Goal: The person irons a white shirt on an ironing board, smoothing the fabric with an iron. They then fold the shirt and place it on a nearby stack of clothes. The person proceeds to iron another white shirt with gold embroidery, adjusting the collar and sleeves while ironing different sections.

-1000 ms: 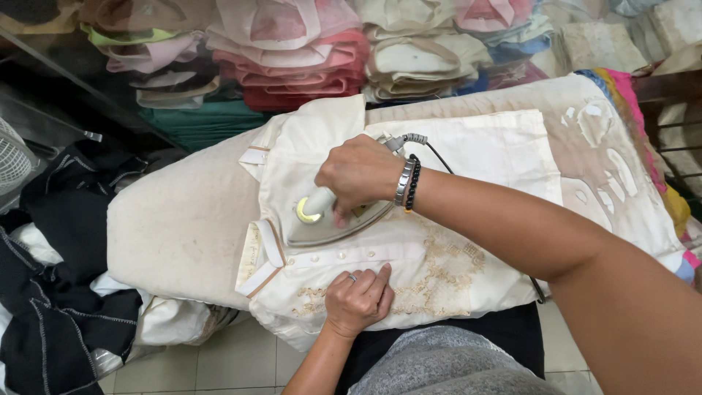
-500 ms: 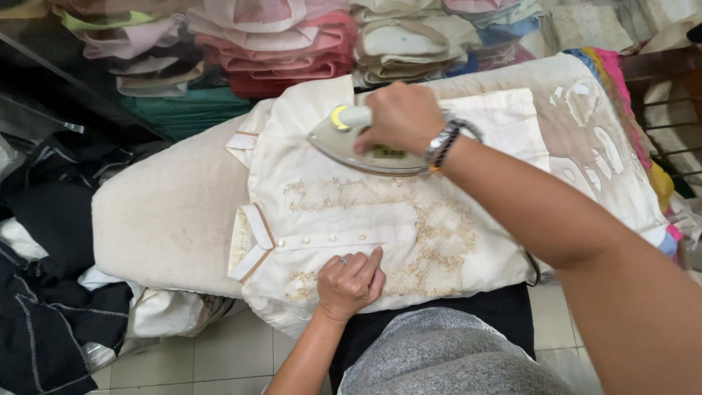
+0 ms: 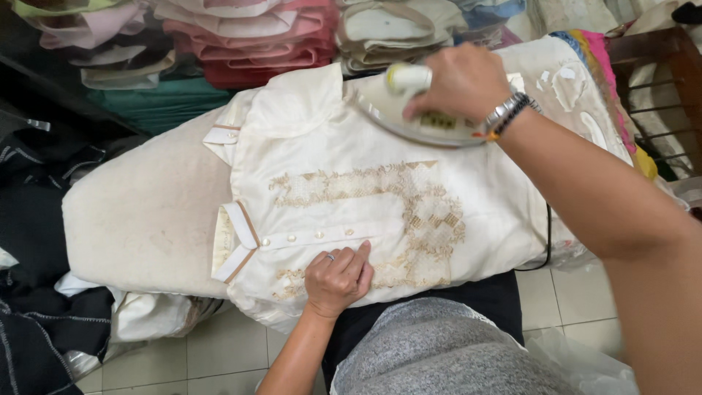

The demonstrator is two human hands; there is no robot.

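A cream shirt (image 3: 351, 164) with gold embroidery lies flat on a padded ironing board (image 3: 139, 212), collar to the left. My right hand (image 3: 457, 77), with a bracelet on its wrist, grips the handle of a clothes iron (image 3: 409, 121) at the shirt's far side. My left hand (image 3: 338, 278) presses flat on the shirt's near edge, just below the row of buttons, fingers together.
Stacks of folded clothes (image 3: 248, 36) in pink, red, cream and green line the far side. Dark garments (image 3: 29, 219) pile up at the left. A wooden chair (image 3: 658, 66) stands at the right. The iron's black cord (image 3: 545, 241) hangs off the board's near right edge.
My right hand has slid the iron from the shirt's collar area rightward and away, toward the far edge. My left hand has stayed pressed on the near hem.
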